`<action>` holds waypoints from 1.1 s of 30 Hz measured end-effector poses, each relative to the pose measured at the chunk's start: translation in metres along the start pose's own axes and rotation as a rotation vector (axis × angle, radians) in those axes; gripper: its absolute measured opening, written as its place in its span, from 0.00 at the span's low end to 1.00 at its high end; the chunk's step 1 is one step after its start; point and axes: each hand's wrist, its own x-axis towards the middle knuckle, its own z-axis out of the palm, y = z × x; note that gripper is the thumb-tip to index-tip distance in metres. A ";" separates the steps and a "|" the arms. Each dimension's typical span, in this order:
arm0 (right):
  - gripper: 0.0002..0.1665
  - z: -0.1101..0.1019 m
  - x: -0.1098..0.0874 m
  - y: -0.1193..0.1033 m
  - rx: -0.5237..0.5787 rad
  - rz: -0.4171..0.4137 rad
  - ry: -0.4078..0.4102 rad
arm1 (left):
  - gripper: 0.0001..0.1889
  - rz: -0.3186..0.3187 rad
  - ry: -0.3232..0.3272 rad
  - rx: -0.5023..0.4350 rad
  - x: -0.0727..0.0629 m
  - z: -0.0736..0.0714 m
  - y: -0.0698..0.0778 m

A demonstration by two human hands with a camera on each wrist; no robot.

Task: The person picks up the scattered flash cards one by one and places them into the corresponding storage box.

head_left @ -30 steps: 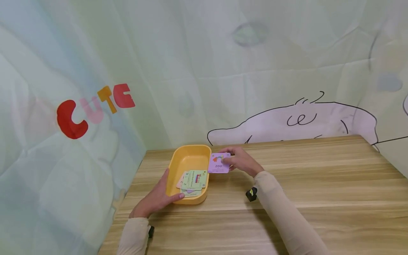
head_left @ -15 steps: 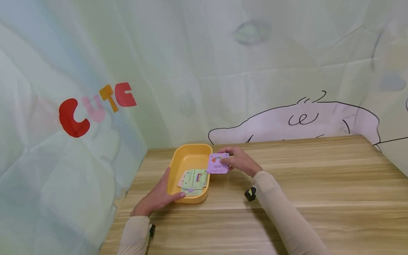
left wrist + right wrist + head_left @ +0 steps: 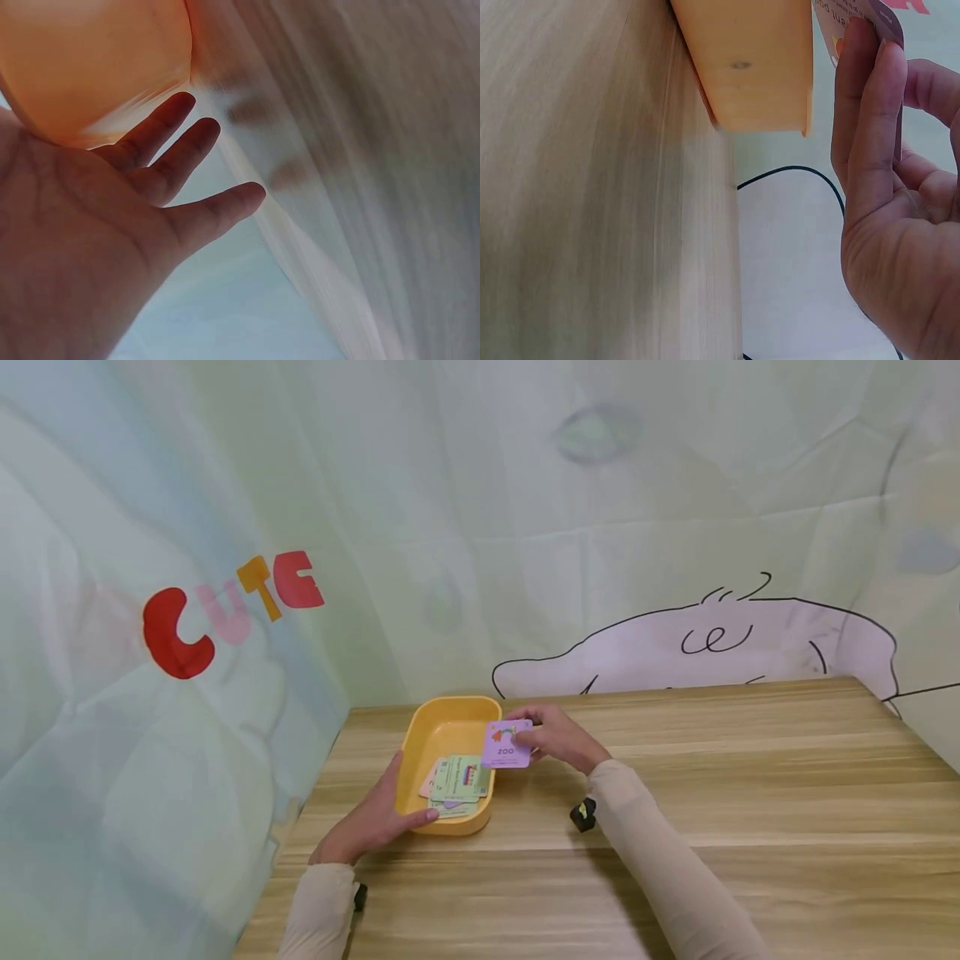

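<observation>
A yellow plastic bin (image 3: 450, 708) stands on the table, with several cards (image 3: 459, 779), mostly pale green, lying overlapped at its near end. My left hand (image 3: 373, 817) holds the bin's near left corner, its thumb over the rim and its fingers along the outer wall. Three loosely spread fingers (image 3: 187, 161) of it show beside the bin in the left wrist view. Between thumb and fingers my right hand (image 3: 558, 739) pinches a purple card (image 3: 504, 755) printed "ZOO", held over the bin's right rim. The right wrist view shows the card's back (image 3: 851, 11) edge-on beyond the fingers.
The wooden table (image 3: 712, 793) extends far to the right of the bin. A printed cloth backdrop (image 3: 420, 510) with "CUTE" lettering (image 3: 178, 633) hangs behind and to the left. Black wrist devices (image 3: 583, 815) hang below the forearms.
My right hand has shifted a little left, bringing the purple card from beside the bin's right rim to partly over it. The left hand keeps its hold, and the head view has drifted slightly.
</observation>
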 end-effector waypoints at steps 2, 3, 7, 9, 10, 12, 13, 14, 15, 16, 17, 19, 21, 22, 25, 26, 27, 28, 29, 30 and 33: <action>0.22 0.002 0.001 0.000 0.003 -0.001 -0.006 | 0.60 -0.011 0.000 0.006 0.000 0.000 0.000; 0.22 0.003 0.001 0.000 0.004 0.000 -0.008 | 0.60 -0.016 0.000 0.007 0.000 0.000 0.000; 0.22 0.006 0.002 0.000 0.001 0.000 -0.018 | 0.61 -0.032 -0.001 0.014 0.000 0.000 -0.001; 0.22 0.007 0.002 -0.001 0.002 -0.001 -0.022 | 0.61 -0.031 -0.001 0.015 0.000 0.001 -0.001; 0.22 0.007 0.002 -0.002 0.000 -0.004 -0.025 | 0.61 -0.031 -0.001 0.015 0.000 0.001 -0.001; 0.22 0.008 0.003 -0.002 0.001 -0.007 -0.028 | 0.61 -0.032 -0.001 0.013 0.000 0.001 -0.001; 0.22 0.008 0.003 -0.003 0.001 -0.011 -0.029 | 0.61 -0.036 -0.001 0.012 0.000 0.001 -0.001; 0.23 0.008 0.004 -0.003 0.002 -0.012 -0.030 | 0.61 -0.042 -0.001 0.010 0.000 0.001 -0.001; 0.23 0.009 0.004 -0.003 0.002 -0.014 -0.031 | 0.61 -0.050 0.000 0.010 0.000 0.001 -0.001; 0.23 0.010 0.004 -0.003 0.000 -0.017 -0.031 | 0.61 -0.059 0.000 0.010 -0.001 0.001 -0.001; 0.23 0.010 0.004 -0.004 -0.002 -0.017 -0.031 | 0.62 -0.067 0.000 0.013 -0.001 0.001 -0.001; 0.23 0.012 0.005 -0.004 -0.008 -0.019 -0.029 | 0.62 -0.080 0.001 0.017 -0.001 0.001 -0.001; 0.22 0.014 0.005 -0.004 -0.012 -0.015 -0.029 | 0.62 -0.073 0.002 0.011 -0.001 0.001 -0.002; 0.22 0.014 0.005 -0.004 -0.013 -0.011 -0.029 | 0.62 -0.063 0.001 0.000 0.000 0.001 -0.002; 0.22 0.016 0.006 -0.004 -0.016 -0.001 -0.034 | 0.60 -0.022 -0.001 -0.028 0.001 0.001 -0.004; 0.22 0.017 0.006 -0.004 -0.019 0.001 -0.037 | 0.59 -0.010 -0.002 -0.040 0.002 0.001 -0.004; 0.22 0.017 0.007 -0.004 -0.022 0.002 -0.041 | 0.59 -0.001 -0.003 -0.052 0.002 0.002 -0.004; 0.22 0.018 0.007 -0.005 -0.026 0.002 -0.043 | 0.59 0.003 -0.002 -0.051 0.002 0.002 -0.005; 0.22 0.018 0.007 -0.005 -0.030 -0.001 -0.046 | 0.58 0.007 -0.002 -0.050 0.002 0.002 -0.005; 0.22 0.018 0.008 -0.006 -0.034 -0.003 -0.047 | 0.58 0.006 -0.001 -0.050 0.003 0.002 -0.005; 0.21 0.020 0.009 -0.007 -0.040 -0.010 -0.047 | 0.59 -0.004 0.001 -0.047 0.002 0.002 -0.004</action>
